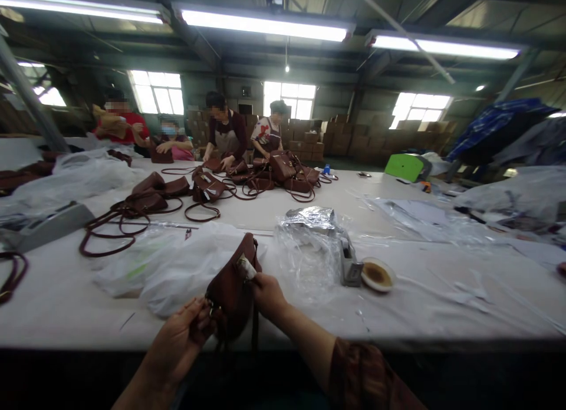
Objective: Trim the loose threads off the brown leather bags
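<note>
A small brown leather bag [232, 286] stands at the near edge of the white table [424, 304], held between both my hands. My left hand [179, 339] pinches its lower left corner by a metal fitting. My right hand [266, 293] is closed on the bag's right side, just under a pale paper tag [246, 266] at its top. The bag's strap hangs down over the table edge. Behind the bag lies a heap of white and clear plastic bags [177, 262].
A crumpled clear bag [312, 245], a tape dispenser [351, 265] and a roll of tape [377, 274] sit to the right. Several brown bags with long straps [150, 200] lie further back, where several people work. Cartons are stacked along the far wall.
</note>
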Demonstrator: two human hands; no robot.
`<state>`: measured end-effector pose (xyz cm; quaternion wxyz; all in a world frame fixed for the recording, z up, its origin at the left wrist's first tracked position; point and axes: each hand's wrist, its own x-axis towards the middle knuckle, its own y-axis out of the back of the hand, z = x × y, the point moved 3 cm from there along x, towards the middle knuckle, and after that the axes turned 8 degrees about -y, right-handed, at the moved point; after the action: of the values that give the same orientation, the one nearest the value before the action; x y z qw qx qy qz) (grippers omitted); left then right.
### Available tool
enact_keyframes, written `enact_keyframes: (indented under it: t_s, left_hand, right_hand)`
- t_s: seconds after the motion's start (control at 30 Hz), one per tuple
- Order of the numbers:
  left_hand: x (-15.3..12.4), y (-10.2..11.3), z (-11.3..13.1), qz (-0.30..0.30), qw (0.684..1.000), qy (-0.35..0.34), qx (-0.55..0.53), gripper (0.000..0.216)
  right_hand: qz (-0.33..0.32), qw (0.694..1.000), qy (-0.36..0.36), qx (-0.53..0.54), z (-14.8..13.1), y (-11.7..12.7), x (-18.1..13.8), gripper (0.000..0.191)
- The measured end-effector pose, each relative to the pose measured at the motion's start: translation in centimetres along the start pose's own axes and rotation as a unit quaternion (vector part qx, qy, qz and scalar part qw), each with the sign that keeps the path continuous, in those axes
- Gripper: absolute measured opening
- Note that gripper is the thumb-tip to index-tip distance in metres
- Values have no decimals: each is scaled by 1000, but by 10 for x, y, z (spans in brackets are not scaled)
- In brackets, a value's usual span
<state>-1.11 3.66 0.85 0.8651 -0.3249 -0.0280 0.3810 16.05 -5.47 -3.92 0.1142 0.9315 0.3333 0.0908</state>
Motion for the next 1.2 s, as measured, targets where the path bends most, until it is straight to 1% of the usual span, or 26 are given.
enact_keyframes:
  t_s: [0.07,0.1,0.13,0.17,0.2,0.23,0.3,0.33,0.4,0.43,0.5,0.53,0.57,0.6,0.67,0.73,0.8,0.93,0.97,1.03,1.1,1.2]
  left_hand:
    - [-1,-2,2,-12,1000,0,19,15]
    - [-2,-3,5,-16,999,-2,49,17]
    - [-3,-3,9,-18,995,-13,101,19]
    - [-4,-4,15,-20,984,-36,176,22]
    - [-4,-5,22,-21,960,-67,270,25]
    - [-5,-8,30,-22,923,-106,370,27]
    - [-6,-18,45,-21,824,-201,530,33]
    - [-7,-25,50,-26,776,-246,580,40]
    - [-6,-42,52,-58,699,-310,643,56]
    - [-5,-49,49,-78,665,-325,668,57]
    - [1,-61,40,-103,608,-323,718,42]
    - [4,-64,36,-101,588,-319,736,34]
    - [7,-66,32,-89,575,-321,748,31]
    - [10,-66,29,-73,567,-326,753,32]
    - [13,-65,26,-42,565,-340,750,33]
    - [14,-64,24,-25,570,-344,746,32]
    - [12,-62,24,-16,581,-339,740,33]
    - [7,-58,26,8,606,-331,723,33]
    - [5,-58,25,12,609,-334,720,33]
    - [3,-57,24,9,610,-342,714,32]
    - [1,-57,22,0,613,-349,709,32]
    - [-2,-57,19,-2,618,-356,701,30]
  right_hand:
    - [12,999,-27,19,5,-1,3,12]
    - [16,998,-44,32,7,-3,4,13]
    - [18,997,-62,45,10,-7,5,15]
    - [20,995,-79,54,13,-10,6,16]
    - [23,993,-96,60,16,-13,5,17]
    - [29,991,-112,63,17,-15,4,16]
    - [54,989,-123,64,17,-16,0,16]
    - [69,989,-113,58,15,-15,-3,20]
    - [93,992,-75,29,5,-9,-8,38]
    - [97,994,-53,7,0,-6,-10,47]
    - [90,995,-28,-43,-8,0,-14,59]
    - [86,994,-20,-64,-11,2,-16,61]
    - [83,993,-9,-82,-13,4,-19,62]
    - [80,992,5,-96,-14,6,-21,62]
    - [77,990,35,-115,-14,8,-28,64]
    - [80,987,60,-129,-13,8,-35,63]
    - [89,983,80,-139,-12,9,-40,59]
    - [117,973,128,-153,-13,15,-41,28]
    - [119,971,134,-160,-15,17,-39,23]
    - [110,969,139,-172,-18,20,-35,18]
    - [108,971,134,-165,-21,23,-33,17]
    - [133,972,133,-139,-25,25,-35,18]
